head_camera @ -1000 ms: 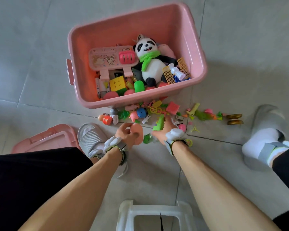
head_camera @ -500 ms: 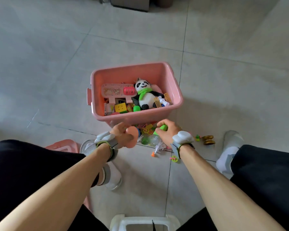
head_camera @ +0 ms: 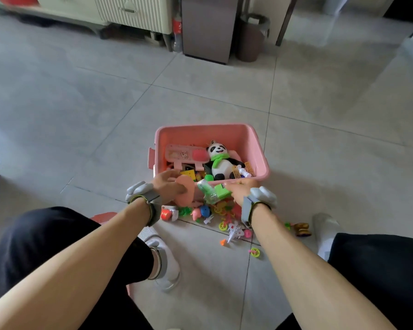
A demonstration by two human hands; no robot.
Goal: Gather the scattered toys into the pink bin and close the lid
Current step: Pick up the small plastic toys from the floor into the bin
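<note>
The pink bin (head_camera: 258,148) stands open on the floor, holding a plush panda (head_camera: 221,160), a pink toy panel (head_camera: 184,152) and several small toys. My left hand (head_camera: 168,186) grips a flat salmon-pink oval toy (head_camera: 185,191) at the bin's near rim. My right hand (head_camera: 241,190) holds a green toy (head_camera: 221,190) with a clear plastic piece (head_camera: 206,190) just at that rim. Several small toys (head_camera: 215,210) lie scattered on the floor in front of the bin, below my hands. The bin's pink lid (head_camera: 105,216) peeks out behind my left knee.
A gold yo-yo-like toy (head_camera: 302,229) lies at the right near my white-socked right foot (head_camera: 324,231). My left foot in a grey slipper (head_camera: 163,265) is at the lower centre. Cabinets (head_camera: 134,13), a grey box (head_camera: 208,27) and a waste bin (head_camera: 252,36) stand far behind.
My head has risen, so the room's far side shows. Both hands have lifted from the floor pile to the bin's near rim, carrying the pink oval toy and the green toy.
</note>
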